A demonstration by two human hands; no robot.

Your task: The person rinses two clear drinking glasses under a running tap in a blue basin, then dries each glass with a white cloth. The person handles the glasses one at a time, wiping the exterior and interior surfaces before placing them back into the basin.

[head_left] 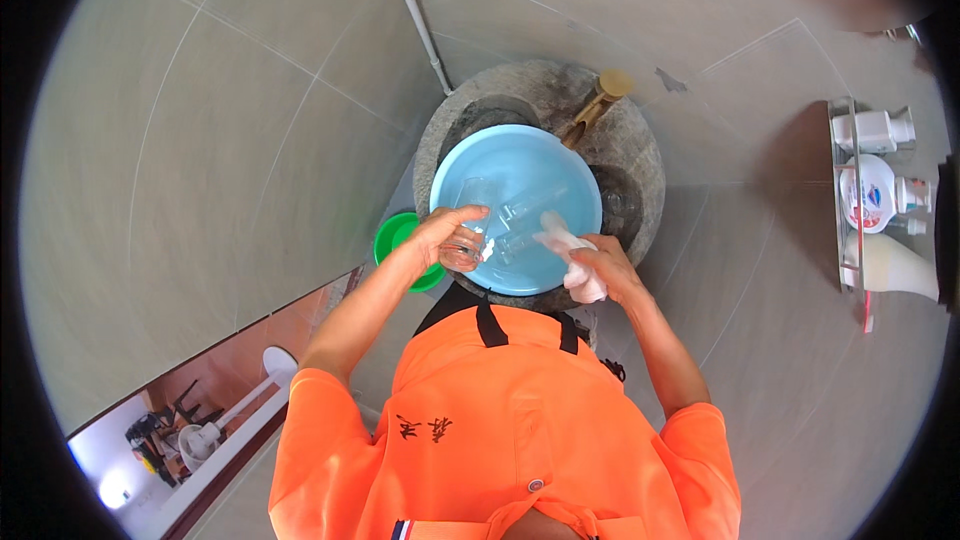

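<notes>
My left hand (443, 234) is closed around a clear drinking glass (481, 196), tilted over the left side of a light blue basin (447, 172). White cloth (585, 283) is bunched in my right hand (610, 265) at the basin's right front edge, and part of it reaches over the basin. More clear glassware (530, 204) lies inside the basin, apparently under water; how many pieces there are I cannot tell. The cloth and the held glass are apart.
The basin rests on a round stone sink (640, 130) with a brass-coloured tap (597, 110) behind it. A green bucket (396, 232) stands low at the left. On the right wall, a rack (848, 202) holds bottles. A white pipe (415, 12) runs down the corner.
</notes>
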